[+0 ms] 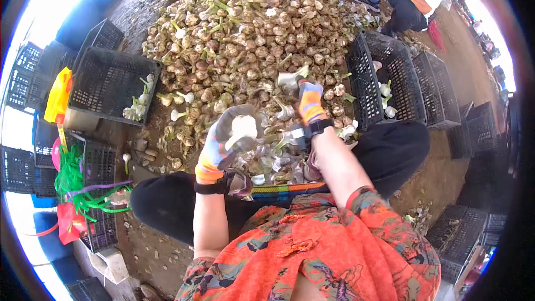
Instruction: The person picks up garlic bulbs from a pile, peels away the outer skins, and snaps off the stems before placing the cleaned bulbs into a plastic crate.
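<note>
My left hand (223,142), in a grey and orange glove, is closed around a clean white garlic bulb (244,127) in front of my lap. My right hand (311,100), gloved alike, is raised at the near edge of a large heap of unpeeled garlic (251,39). At its fingertips is a motion-blurred pale garlic bulb with a greenish stem (291,79). Below and between both hands lie loose papery garlic skins (276,161) and a few stemmed bulbs. A black strap (321,126) circles my right wrist.
A black crate (111,86) on the left holds several white bulbs; another crate (365,78) on the right holds a few. More crates are stacked on both sides. Green netting (72,175) and a yellow bag (58,96) hang at left. Another person (415,0) sits at upper right.
</note>
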The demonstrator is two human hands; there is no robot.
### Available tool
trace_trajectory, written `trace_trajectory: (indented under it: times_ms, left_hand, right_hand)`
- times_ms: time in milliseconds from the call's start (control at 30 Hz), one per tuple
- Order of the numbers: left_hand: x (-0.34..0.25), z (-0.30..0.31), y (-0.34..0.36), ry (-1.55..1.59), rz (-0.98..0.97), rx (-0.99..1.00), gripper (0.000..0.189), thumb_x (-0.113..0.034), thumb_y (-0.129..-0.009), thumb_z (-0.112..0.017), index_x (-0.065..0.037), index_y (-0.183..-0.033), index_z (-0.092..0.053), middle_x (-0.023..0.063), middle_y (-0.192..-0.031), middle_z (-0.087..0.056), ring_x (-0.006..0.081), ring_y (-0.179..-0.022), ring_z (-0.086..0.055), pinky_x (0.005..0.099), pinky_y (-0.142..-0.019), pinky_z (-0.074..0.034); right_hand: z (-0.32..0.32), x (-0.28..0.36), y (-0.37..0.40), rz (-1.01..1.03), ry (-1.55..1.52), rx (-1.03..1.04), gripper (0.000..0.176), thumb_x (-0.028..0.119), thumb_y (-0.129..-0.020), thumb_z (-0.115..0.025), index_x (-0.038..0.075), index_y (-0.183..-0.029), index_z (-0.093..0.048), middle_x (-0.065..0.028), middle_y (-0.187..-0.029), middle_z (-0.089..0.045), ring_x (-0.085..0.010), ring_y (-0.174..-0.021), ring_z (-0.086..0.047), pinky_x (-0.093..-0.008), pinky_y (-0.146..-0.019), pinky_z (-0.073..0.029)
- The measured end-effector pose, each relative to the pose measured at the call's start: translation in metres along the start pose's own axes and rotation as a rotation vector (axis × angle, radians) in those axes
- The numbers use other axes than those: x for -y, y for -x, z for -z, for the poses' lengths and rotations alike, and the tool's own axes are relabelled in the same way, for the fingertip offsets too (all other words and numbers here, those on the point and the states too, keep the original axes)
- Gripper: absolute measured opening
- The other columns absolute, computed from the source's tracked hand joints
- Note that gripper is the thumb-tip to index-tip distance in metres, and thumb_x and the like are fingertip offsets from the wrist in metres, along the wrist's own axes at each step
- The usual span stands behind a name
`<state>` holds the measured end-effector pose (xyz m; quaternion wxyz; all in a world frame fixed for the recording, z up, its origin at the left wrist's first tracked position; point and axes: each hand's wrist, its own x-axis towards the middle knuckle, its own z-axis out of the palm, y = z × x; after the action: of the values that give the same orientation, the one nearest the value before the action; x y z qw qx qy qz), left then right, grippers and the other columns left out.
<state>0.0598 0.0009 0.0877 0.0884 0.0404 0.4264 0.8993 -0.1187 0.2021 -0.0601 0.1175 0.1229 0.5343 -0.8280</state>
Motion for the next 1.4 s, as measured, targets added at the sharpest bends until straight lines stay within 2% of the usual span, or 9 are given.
trace_trajectory:
  times_ms: [100,233,333,400,633,833,967,1200,1400]
  left_hand:
    - [0.001,0.003,-0.007,-0.126,-0.092,-0.089,0.074,-0.011,-0.062,-0.075,-0.001,-0.125,-0.038,0.0091,-0.101,-0.056,0.0179,-0.086,-0.059,0.0272,-0.07,-0.05]
    - [0.019,0.026,-0.025,-0.876,-0.257,-0.239,0.093,-0.013,-0.056,-0.08,-0.003,-0.133,-0.028,0.0078,-0.112,-0.05,0.0179,-0.098,-0.055,0.0287,-0.081,-0.047]
    - [0.021,0.003,-0.026,-0.706,-0.334,-0.211,0.083,-0.004,-0.061,-0.073,-0.001,-0.131,-0.029,0.0101,-0.116,-0.048,0.0163,-0.102,-0.05,0.0278,-0.086,-0.043]
    - [0.033,0.024,-0.031,-0.738,-0.304,-0.209,0.084,-0.005,-0.06,-0.074,-0.001,-0.132,-0.029,0.0119,-0.121,-0.046,0.0189,-0.105,-0.049,0.0297,-0.088,-0.041]
    - [0.041,0.027,-0.033,-1.081,-0.345,-0.111,0.086,-0.009,-0.059,-0.074,0.0,-0.132,-0.029,0.0182,-0.128,-0.043,0.0261,-0.117,-0.044,0.0334,-0.094,-0.038]
    - [0.04,0.024,-0.03,-1.223,-0.396,-0.12,0.086,-0.012,-0.059,-0.075,-0.001,-0.132,-0.03,0.016,-0.121,-0.049,0.0227,-0.102,-0.053,0.0317,-0.089,-0.042]
    - [0.044,0.017,-0.029,-0.78,-0.319,-0.264,0.086,0.0,-0.059,-0.076,0.001,-0.13,-0.028,0.012,-0.117,-0.048,0.0193,-0.101,-0.052,0.0315,-0.087,-0.044]
    - [0.051,0.03,-0.035,-0.093,-0.362,-0.678,0.022,-0.001,-0.078,-0.062,-0.001,-0.1,-0.055,0.0093,-0.095,-0.06,0.0185,-0.085,-0.059,0.0286,-0.076,-0.049]
    - [0.039,0.026,-0.031,0.094,-0.407,-0.465,0.024,-0.018,-0.086,-0.054,-0.002,-0.105,-0.053,0.0119,-0.105,-0.058,0.0203,-0.093,-0.057,0.0345,-0.084,-0.048]
  right_hand:
    - [0.01,-0.032,-0.01,0.175,1.29,0.447,0.034,0.023,-0.068,-0.064,0.001,-0.093,-0.061,-0.0127,-0.082,-0.065,-0.021,-0.072,-0.061,-0.0316,-0.067,-0.047]
    - [-0.053,0.021,0.077,-0.022,0.7,0.455,0.043,0.015,-0.067,-0.066,0.004,-0.107,-0.06,-0.0122,-0.09,-0.065,-0.0171,-0.08,-0.061,-0.0277,-0.071,-0.046]
    - [-0.086,0.07,0.117,0.192,0.406,0.674,0.037,0.014,-0.067,-0.065,0.004,-0.103,-0.062,-0.0132,-0.088,-0.064,-0.0204,-0.077,-0.061,-0.0297,-0.07,-0.047]
    - [-0.091,0.088,0.121,0.491,1.113,0.738,0.034,0.006,-0.067,-0.057,0.003,-0.101,-0.061,-0.0146,-0.091,-0.062,-0.0248,-0.083,-0.061,-0.0323,-0.073,-0.048]
    - [-0.108,0.103,0.133,0.614,1.792,0.857,0.035,0.026,-0.067,-0.062,0.002,-0.092,-0.059,-0.016,-0.091,-0.058,-0.0307,-0.085,-0.059,-0.0383,-0.073,-0.047]
    - [-0.106,0.087,0.13,0.67,1.753,0.818,0.035,0.029,-0.07,-0.061,0.002,-0.092,-0.06,-0.0178,-0.093,-0.057,-0.0323,-0.088,-0.057,-0.0386,-0.076,-0.046]
    - [-0.095,0.079,0.118,0.641,1.276,0.624,0.024,0.015,-0.065,-0.061,0.001,-0.084,-0.058,-0.0187,-0.085,-0.056,-0.0339,-0.081,-0.057,-0.0376,-0.07,-0.045]
    - [-0.09,0.054,0.126,0.616,0.876,0.522,0.023,0.013,-0.062,-0.062,0.001,-0.081,-0.058,-0.0185,-0.083,-0.056,-0.0344,-0.08,-0.055,-0.0386,-0.07,-0.045]
    - [-0.073,0.024,0.083,0.61,1.059,0.142,0.024,0.014,-0.063,-0.058,0.002,-0.084,-0.058,-0.0212,-0.088,-0.056,-0.0379,-0.082,-0.055,-0.0409,-0.073,-0.045]
